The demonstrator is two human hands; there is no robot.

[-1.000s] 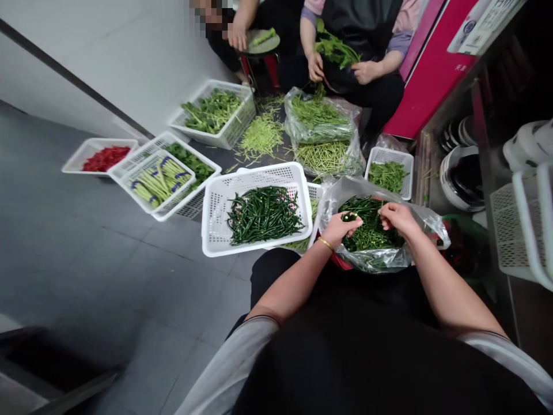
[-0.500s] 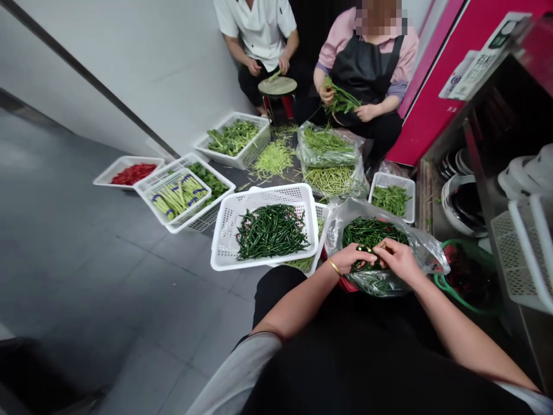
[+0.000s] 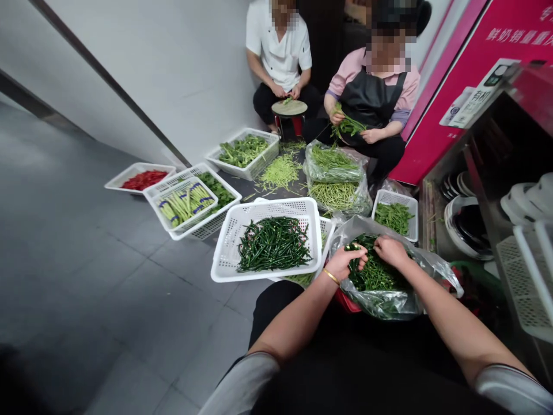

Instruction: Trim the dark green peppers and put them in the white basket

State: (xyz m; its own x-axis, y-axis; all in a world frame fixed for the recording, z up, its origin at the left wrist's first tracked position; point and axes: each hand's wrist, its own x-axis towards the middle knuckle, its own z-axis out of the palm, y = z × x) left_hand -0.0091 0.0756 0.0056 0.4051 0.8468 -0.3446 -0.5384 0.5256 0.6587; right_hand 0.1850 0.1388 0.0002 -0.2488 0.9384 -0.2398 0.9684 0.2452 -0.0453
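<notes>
Several thin dark green chili peppers are gripped in my left hand [image 3: 345, 262], their pale ends showing by the thumb. That hand is over the left side of a clear plastic bag [image 3: 389, 305]. Inside the bag lies a heap of the same green chili peppers [image 3: 375, 274]. My right hand [image 3: 391, 252] is at the far side of the heap, its fingers closed and bent down; what they pinch is hidden. To the left, a white perforated basket [image 3: 222, 253] holds a pile of dark green chili peppers [image 3: 274, 245].
Two co-workers sit opposite; one [image 3: 371, 98] holds leafy greens, the other [image 3: 280, 52] works at a round stool [image 3: 289, 108]. Baskets of asparagus [image 3: 188, 204], red peppers [image 3: 144, 180] and greens [image 3: 243, 151] stand left. A metal shelf [image 3: 479, 190] with dishes borders the right.
My right hand has moved away from my left hand, from the pepper ends to the far side of the heap. My left hand keeps its peppers. The camera view has tilted up slightly.
</notes>
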